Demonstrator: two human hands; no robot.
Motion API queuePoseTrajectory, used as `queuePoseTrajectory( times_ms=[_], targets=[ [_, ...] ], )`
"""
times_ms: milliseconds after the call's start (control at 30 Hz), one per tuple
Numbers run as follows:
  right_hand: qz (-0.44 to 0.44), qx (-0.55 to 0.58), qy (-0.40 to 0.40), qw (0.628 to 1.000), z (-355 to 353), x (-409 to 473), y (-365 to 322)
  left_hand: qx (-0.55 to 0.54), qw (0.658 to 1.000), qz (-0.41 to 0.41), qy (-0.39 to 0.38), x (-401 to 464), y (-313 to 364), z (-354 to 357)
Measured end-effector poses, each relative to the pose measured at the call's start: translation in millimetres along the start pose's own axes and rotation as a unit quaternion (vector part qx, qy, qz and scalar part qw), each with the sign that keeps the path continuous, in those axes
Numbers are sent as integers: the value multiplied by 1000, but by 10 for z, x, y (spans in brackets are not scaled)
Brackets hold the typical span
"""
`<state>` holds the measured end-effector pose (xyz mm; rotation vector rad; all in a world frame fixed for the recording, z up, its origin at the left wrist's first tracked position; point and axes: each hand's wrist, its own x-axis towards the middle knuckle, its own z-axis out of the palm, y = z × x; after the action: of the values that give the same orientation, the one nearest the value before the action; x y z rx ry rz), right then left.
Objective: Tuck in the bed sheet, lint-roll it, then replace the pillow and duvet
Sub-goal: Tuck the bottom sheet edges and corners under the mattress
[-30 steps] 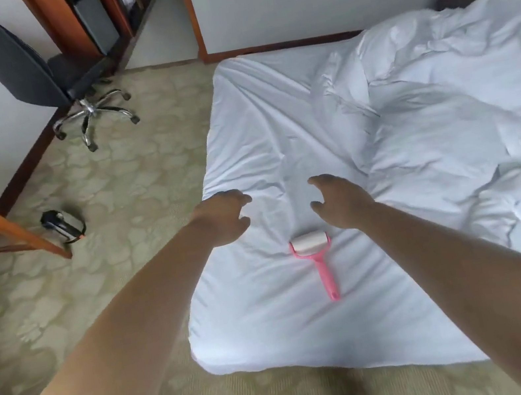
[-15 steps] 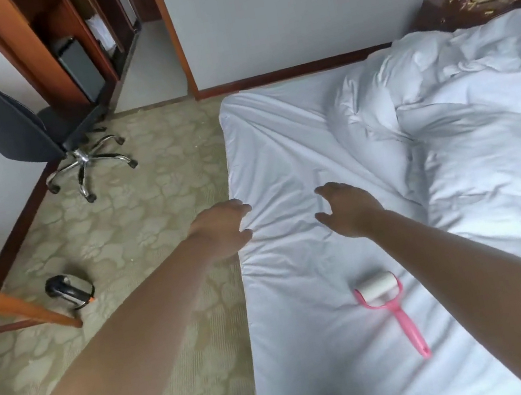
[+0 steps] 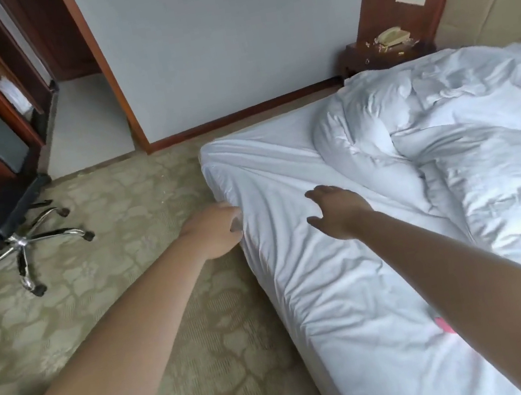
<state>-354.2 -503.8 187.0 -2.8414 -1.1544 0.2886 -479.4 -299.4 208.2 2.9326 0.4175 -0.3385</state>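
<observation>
Bed sheet (image 3: 330, 282), white and creased, covers the mattress that fills the view from about 12 o'clock round to 5 o'clock, its near side edge running down from the far corner towards 6 o'clock. At that side edge the left hand (image 3: 214, 231) has its fingers curled into the sheet, gripping a fold of the fabric where it drops over the mattress side; creases fan out from the grip across the top. The right hand (image 3: 336, 208) lies on top of the sheet just to the 3 o'clock side of the left one, palm down, fingers spread and fairly straight, holding nothing. A rumpled white duvet (image 3: 451, 142) is heaped over the bed from 1 o'clock to 3 o'clock, its nearest bulge close to the right hand but apart from it. A small pink piece of the lint roller (image 3: 445, 326) shows at 4 o'clock beside the right forearm, most of it hidden by the arm. On the patterned carpet (image 3: 136, 212), at 9 o'clock, stands an office chair (image 3: 21, 239) with a chrome star base. At 1 o'clock, beyond the bed, a dark nightstand (image 3: 383, 55) carries a cream telephone (image 3: 392, 36).
</observation>
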Motion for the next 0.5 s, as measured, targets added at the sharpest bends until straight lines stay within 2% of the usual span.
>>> queuePoseTrajectory(
  times_ms=[267,500],
  targets=[
    [45,-13,18,999,-290,991,-301,23,997,67,7,1001,-716,-420],
    [56,-31,44,997,-710,2571,-174,52,994,89,37,2393,-1275,-1064]
  ],
)
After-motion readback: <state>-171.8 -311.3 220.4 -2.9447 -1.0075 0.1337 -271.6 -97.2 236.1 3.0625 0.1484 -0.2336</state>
